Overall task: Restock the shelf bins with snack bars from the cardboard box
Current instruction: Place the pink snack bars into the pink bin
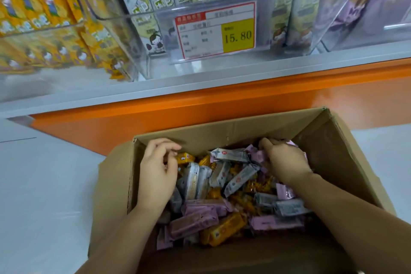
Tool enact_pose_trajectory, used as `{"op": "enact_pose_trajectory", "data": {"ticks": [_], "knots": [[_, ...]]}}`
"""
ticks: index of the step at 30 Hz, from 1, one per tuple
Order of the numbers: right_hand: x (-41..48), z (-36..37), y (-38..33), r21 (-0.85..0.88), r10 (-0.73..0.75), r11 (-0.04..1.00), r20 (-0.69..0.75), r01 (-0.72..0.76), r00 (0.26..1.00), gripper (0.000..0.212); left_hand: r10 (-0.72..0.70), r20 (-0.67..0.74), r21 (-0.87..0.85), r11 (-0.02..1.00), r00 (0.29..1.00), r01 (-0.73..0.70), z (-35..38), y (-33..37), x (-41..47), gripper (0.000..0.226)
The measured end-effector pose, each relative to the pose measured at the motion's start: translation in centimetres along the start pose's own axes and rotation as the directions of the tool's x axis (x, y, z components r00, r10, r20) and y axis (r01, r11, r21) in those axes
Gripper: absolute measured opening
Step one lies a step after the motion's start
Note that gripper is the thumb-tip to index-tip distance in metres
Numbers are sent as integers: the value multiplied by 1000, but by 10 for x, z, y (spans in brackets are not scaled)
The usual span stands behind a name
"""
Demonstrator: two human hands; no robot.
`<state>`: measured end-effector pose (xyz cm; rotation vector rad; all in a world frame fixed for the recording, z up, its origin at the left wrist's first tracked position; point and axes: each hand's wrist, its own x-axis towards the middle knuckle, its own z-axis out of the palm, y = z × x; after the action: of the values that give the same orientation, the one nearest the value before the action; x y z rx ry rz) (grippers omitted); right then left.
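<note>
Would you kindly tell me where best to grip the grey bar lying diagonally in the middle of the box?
I'd pinch the grey bar across its narrow width at mid-length, coming straight down from above: it lies flat atop the pile in the cardboard box with both long edges exposed.

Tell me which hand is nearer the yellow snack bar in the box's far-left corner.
Left. The left hand is just beside the yellow snack bar; the right hand is across the cardboard box, among pink bars at its far-right corner.
</note>
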<state>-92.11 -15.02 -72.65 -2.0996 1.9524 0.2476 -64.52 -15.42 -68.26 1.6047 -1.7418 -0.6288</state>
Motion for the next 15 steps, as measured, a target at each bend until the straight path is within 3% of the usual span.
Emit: {"op": "enact_pose_trajectory", "data": {"ticks": [3, 5, 7, 9, 10, 12, 15], "knots": [[-9, -19, -13, 245, -168, 948, -160, 204, 973, 33, -159, 226, -28, 985, 961, 170, 1, 5, 1, 27], [-20, -33, -33, 314, -308, 871, -251, 378, 918, 39, -334, 429, -78, 912, 839, 403, 3, 11, 3, 20], [-32, -43, -55, 316, -421, 793, -335, 521, 843, 48, -467, 585, -167, 730, 663, 663, 4, 22, 3, 23], [-42, -48, -74, 326, -484, 724, -387, 607, 785, 53, -502, 657, -319, 491, 562, 811, 0, 32, 2, 24], [-47, -48, -79, 318, -504, 704, -406, 635, 762, 54, -489, 673, -396, 395, 555, 829, -3, 36, 2, 24], [-53, -49, -85, 289, -524, 697, -420, 656, 741, 59, -435, 690, -493, 303, 579, 815, -10, 38, 2, 21], [-56, -51, -88, 241, -537, 701, -440, 671, 719, 60, -366, 715, -517, 295, 595, 803, -18, 35, 0, 25]]}}
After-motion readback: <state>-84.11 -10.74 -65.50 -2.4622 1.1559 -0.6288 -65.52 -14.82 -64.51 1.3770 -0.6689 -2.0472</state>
